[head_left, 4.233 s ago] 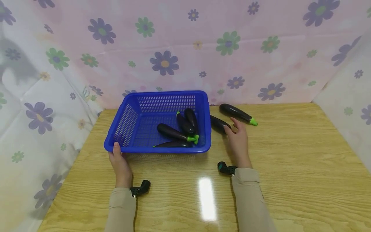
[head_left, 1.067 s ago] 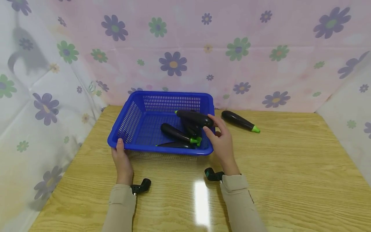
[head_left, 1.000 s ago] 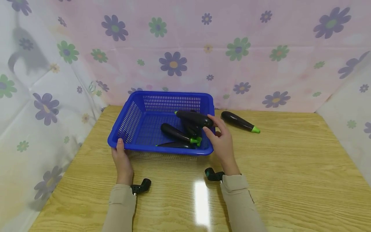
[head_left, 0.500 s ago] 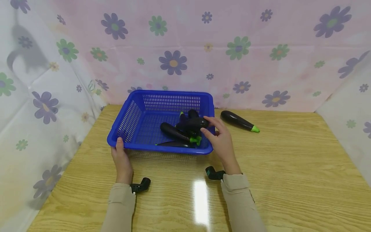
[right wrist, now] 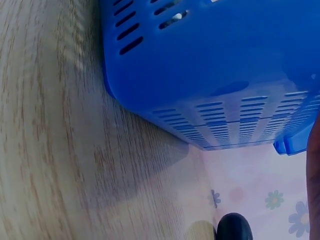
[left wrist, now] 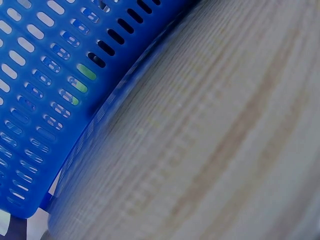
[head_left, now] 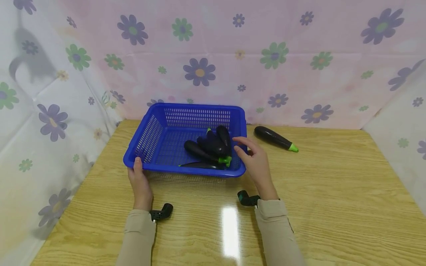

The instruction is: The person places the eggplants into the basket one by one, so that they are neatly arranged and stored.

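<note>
A blue plastic basket [head_left: 183,171] with slotted walls stands on the table, several dark eggplants [head_left: 213,145] with green stems heaped in its right half. My left hand [head_left: 141,186] holds the front left corner, thumb over the rim and its fingers hidden below. Over the right rim reaches my right hand [head_left: 255,162], thumb and fingers apart with nothing between them, just right of the heap. One eggplant [head_left: 273,138] lies outside, behind and right of that hand. The left wrist view shows the basket's slotted side [left wrist: 55,95] close up; the right wrist view, its corner [right wrist: 190,65].
The wooden table [head_left: 346,192] meets a pink flowered cloth backdrop [head_left: 226,70] behind the basket. White flowered cloth [head_left: 26,122] hangs at both sides. A bright light reflection [head_left: 230,231] lies on the table between the forearms.
My right hand has carried an eggplant from the table into the basket, lowered it onto the others and let it go. My left hand has kept its hold on the corner.
</note>
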Motion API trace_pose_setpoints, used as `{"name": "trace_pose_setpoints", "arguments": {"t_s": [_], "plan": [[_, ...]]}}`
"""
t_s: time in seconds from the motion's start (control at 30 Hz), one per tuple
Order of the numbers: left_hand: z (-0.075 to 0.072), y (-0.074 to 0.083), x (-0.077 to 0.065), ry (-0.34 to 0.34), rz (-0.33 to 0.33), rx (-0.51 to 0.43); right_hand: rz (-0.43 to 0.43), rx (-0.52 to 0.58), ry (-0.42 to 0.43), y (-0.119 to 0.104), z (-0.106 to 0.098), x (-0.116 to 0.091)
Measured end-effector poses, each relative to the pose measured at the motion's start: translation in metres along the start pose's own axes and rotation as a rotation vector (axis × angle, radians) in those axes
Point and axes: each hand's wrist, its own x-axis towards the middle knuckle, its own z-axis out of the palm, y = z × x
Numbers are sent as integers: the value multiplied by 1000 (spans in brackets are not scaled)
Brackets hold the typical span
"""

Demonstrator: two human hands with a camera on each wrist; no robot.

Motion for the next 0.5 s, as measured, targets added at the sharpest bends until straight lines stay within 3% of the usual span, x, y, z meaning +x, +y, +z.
{"name": "trace_pose_setpoints", "arguments": {"t_s": [0.1, 0.3, 0.5], "plan": [[0, 0, 0, 0, 3, 2, -18, 9, 10, -8, 0, -2], [0, 1, -1, 6, 7, 11, -37, 25, 31, 3, 2, 0], [1, 1, -1, 6, 3, 8, 27, 115, 33, -8, -3, -1]]}}
